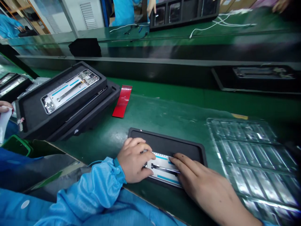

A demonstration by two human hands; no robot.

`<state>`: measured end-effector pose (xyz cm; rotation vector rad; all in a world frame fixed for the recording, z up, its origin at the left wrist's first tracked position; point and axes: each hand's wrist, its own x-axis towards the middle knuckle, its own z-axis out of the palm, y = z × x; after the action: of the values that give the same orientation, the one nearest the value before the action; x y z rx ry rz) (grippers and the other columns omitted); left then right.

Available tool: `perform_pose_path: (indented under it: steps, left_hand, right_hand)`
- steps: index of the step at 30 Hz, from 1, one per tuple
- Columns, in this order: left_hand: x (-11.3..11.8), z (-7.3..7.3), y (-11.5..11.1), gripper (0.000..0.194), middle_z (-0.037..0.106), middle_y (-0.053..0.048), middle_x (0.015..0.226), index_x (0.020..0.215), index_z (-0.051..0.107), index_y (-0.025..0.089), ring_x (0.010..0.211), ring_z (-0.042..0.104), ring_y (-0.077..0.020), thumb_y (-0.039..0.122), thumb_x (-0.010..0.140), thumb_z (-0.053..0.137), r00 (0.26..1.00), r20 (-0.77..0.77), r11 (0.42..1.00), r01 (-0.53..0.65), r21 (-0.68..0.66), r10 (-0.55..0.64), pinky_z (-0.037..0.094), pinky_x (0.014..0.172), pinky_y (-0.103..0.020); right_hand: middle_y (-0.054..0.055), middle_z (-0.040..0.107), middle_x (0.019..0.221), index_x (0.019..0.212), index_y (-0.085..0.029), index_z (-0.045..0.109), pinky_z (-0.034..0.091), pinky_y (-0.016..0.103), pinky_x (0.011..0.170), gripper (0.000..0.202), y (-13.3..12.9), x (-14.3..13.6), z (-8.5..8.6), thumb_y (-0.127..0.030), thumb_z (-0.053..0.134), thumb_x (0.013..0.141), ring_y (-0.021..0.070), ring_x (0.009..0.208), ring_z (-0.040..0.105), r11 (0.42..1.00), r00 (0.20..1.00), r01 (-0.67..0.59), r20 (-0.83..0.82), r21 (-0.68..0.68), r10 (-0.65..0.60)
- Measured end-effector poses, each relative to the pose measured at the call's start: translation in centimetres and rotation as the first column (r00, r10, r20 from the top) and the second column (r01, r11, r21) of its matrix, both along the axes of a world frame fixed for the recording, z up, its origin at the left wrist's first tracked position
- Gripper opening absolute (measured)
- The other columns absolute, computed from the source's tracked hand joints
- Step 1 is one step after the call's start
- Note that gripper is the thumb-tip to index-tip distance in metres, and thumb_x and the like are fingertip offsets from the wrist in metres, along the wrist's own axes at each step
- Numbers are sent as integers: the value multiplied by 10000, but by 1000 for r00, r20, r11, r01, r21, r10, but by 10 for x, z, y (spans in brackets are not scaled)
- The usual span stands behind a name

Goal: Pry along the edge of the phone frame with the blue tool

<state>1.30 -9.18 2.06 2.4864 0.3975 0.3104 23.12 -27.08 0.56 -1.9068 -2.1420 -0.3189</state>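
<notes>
A black tray [164,142] lies on the green bench in front of me with a phone frame [162,168] set in it, showing white and blue strips. My left hand [134,160] rests curled on the frame's left end, fingertips pressing on it. My right hand [202,182] lies flat over the frame's right side, fingers stretched onto its middle. Neither hand lifts anything.
Stacked black trays [30,110] at the left carry another phone frame [69,90]. A red strip [122,101] lies beside them. A clear plastic blister tray [254,157] sits at the right. Another person's hand [4,106] shows at the far left, and co-workers in blue stand beyond the conveyor [164,50].
</notes>
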Motion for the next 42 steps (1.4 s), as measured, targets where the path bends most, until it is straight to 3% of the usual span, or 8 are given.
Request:
perform_pose_path:
  steps: [4, 7, 11, 14, 21, 36, 39, 42]
  left_hand:
    - [0, 2, 0, 401, 731, -58, 1320, 1171, 742, 282, 1389, 539, -361, 375, 804, 876, 1000, -23, 1000, -3, -5, 3, 382, 1150, -559]
    - [-1, 2, 0, 401, 734, -63, 1316, 1166, 745, 282, 1386, 540, -364, 382, 801, 876, 1000, -24, 1000, -3, -8, 3, 384, 1152, -563]
    - [-1, 0, 1, 412, 737, -58, 1303, 1162, 744, 271, 1375, 545, -356, 368, 787, 885, 1000, -5, 1000, 13, -4, -13, 387, 1151, -558]
    - [-1, -1, 1, 413, 737, -59, 1306, 1161, 749, 271, 1375, 543, -358, 363, 782, 886, 1000, 3, 1000, -5, -4, 5, 389, 1153, -563]
    - [-1, -3, 0, 429, 744, -56, 1289, 1149, 752, 271, 1359, 557, -351, 369, 759, 901, 1000, 26, 1000, -9, 6, 9, 395, 1155, -559]
    - [0, -4, 2, 426, 746, -58, 1282, 1143, 758, 280, 1369, 558, -349, 362, 753, 906, 1000, 7, 1000, -11, 19, 11, 404, 1167, -576]
    - [0, -4, 0, 439, 748, -62, 1274, 1138, 759, 276, 1372, 557, -356, 367, 737, 914, 1000, 19, 1000, -11, 18, 11, 411, 1170, -587]
    - [-4, -7, -3, 343, 746, -73, 1261, 1087, 757, 266, 1410, 529, -384, 349, 777, 876, 993, 86, 996, -79, 32, 76, 396, 1179, -637]
  right_hand:
    - [109, 746, 1360, 1308, -178, 703, 634, 362, 756, 377, -2, -1, 4, -157, 449, 1030, 236, 973, 777, 998, 999, 18, -42, -57, -21]
    - [109, 745, 1311, 1277, -216, 703, 644, 349, 739, 306, -6, 13, 19, -252, 502, 1049, 234, 963, 779, 999, 975, 43, -219, -4, -43]
    - [121, 702, 1290, 1132, -263, 761, 632, 379, 902, 226, -8, 25, 44, -278, 548, 1056, 266, 1116, 736, 979, 846, 187, -519, 79, -120]
    - [97, 715, 1151, 1178, -267, 772, 631, 344, 845, 233, -1, 16, 42, -266, 579, 1049, 226, 998, 745, 978, 785, 196, -609, 69, -115]
    - [46, 781, 947, 1033, -237, 698, 626, 303, 766, 118, 9, -1, 8, -259, 583, 1048, 201, 826, 769, 968, 818, 228, -559, 105, -132]
    - [29, 772, 921, 1024, -245, 671, 617, 277, 753, 120, 13, -8, 13, -217, 558, 1052, 173, 800, 762, 974, 869, 180, -487, 139, -91]
    - [37, 751, 899, 997, -253, 654, 621, 291, 741, 105, 5, -8, 21, -193, 573, 1030, 189, 794, 757, 963, 842, 208, -533, 174, -86]
    - [92, 766, 1056, 1079, -255, 672, 644, 330, 824, 161, -16, -15, 29, -154, 572, 1002, 238, 952, 781, 966, 870, 142, -494, 217, -17]
